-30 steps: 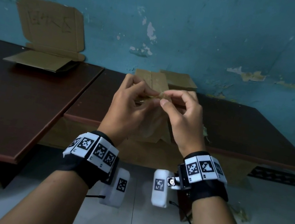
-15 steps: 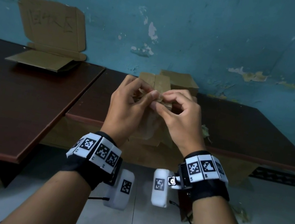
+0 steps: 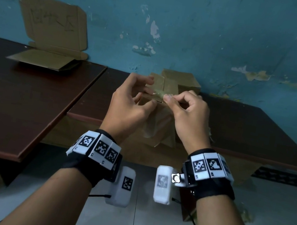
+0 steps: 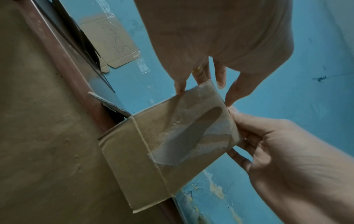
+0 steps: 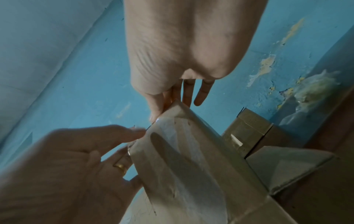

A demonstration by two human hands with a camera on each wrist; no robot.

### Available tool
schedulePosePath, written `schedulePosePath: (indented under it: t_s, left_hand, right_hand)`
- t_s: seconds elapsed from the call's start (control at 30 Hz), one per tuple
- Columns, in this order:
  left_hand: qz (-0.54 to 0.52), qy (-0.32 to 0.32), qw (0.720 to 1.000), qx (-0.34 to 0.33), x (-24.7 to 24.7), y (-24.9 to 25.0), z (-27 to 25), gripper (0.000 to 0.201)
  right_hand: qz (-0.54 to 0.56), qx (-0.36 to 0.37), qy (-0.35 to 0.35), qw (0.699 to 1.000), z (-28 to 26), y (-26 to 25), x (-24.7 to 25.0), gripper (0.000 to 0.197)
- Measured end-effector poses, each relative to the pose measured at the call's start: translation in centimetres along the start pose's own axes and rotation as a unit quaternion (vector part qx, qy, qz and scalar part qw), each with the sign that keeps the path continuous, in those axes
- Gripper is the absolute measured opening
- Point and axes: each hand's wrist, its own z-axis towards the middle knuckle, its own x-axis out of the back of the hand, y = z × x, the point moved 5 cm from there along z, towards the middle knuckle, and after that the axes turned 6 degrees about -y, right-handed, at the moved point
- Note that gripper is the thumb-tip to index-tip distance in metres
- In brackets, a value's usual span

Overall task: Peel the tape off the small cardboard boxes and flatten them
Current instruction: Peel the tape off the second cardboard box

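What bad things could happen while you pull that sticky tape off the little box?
The tape looks thin and already ragged at its edge, so it might tear and leave bits stuck on the box. The hands, right hand and left hand, hold the box in the air by one top flap, so a hard pull could rip that flap or make the box slip. Peeled tape may also cling to the fingers.

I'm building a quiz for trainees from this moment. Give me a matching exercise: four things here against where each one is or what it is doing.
Things:
1. small box
2. right hand
3. flattened cardboard
4. second box

States:
a. propped against the wall
b. pinching clear tape
c. held between both hands
d. on the table behind the hands

Pairs: 1-c, 2-b, 3-a, 4-d
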Motion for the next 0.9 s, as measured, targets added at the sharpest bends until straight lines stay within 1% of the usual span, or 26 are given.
schedulePosePath:
  t_s: [0.1, 0.17, 0.23, 0.3, 0.43, 0.53, 0.63, 0.77, 0.83, 0.9]
  left_hand:
    - [0.096, -0.008, 0.995, -0.013, -0.2, -0.4, 0.0, 0.040]
    - [0.130, 0.000, 0.991, -0.003, 0.0, -0.9, 0.2, 0.042]
    - [0.125, 0.007, 0.991, 0.038, 0.3, -1.3, 0.4, 0.046]
    - [0.134, 0.009, 0.989, 0.061, 0.7, -1.6, 0.4, 0.049]
    - [0.140, -0.004, 0.989, 0.053, 1.1, -1.6, 0.5, 0.041]
    - [0.142, -0.018, 0.989, 0.044, 1.1, -1.5, 0.6, 0.037]
    - [0.149, -0.032, 0.988, 0.037, 1.0, -1.5, 0.7, 0.036]
    - [0.143, -0.044, 0.988, 0.026, 0.5, -1.2, 0.5, 0.032]
    - [0.145, -0.040, 0.988, 0.020, 0.1, -0.9, 0.4, 0.030]
    - [0.166, -0.020, 0.986, 0.013, -0.1, -0.8, 0.2, 0.036]
  right_hand:
    - [-0.038, 0.013, 0.011, 0.999, -0.1, 0.0, -0.4, 0.028]
    - [-0.065, 0.018, 0.019, 0.998, -0.2, 0.1, -0.6, 0.033]
    - [-0.081, 0.015, 0.021, 0.996, -0.2, 0.3, -0.4, 0.035]
    - [-0.094, 0.020, 0.024, 0.995, -0.2, 0.3, -0.2, 0.035]
    - [-0.123, 0.031, 0.046, 0.991, -0.3, 0.1, -0.1, 0.037]
    - [-0.146, 0.024, 0.063, 0.987, -0.3, -0.1, 0.0, 0.040]
    - [-0.145, 0.012, 0.070, 0.987, -0.3, -0.1, 0.0, 0.044]
    - [-0.171, 0.014, 0.074, 0.982, -0.1, -0.3, 0.2, 0.056]
    - [-0.186, 0.014, 0.080, 0.979, -0.1, -0.5, 0.5, 0.062]
    - [-0.181, 0.015, 0.080, 0.980, -0.2, -0.6, 0.5, 0.064]
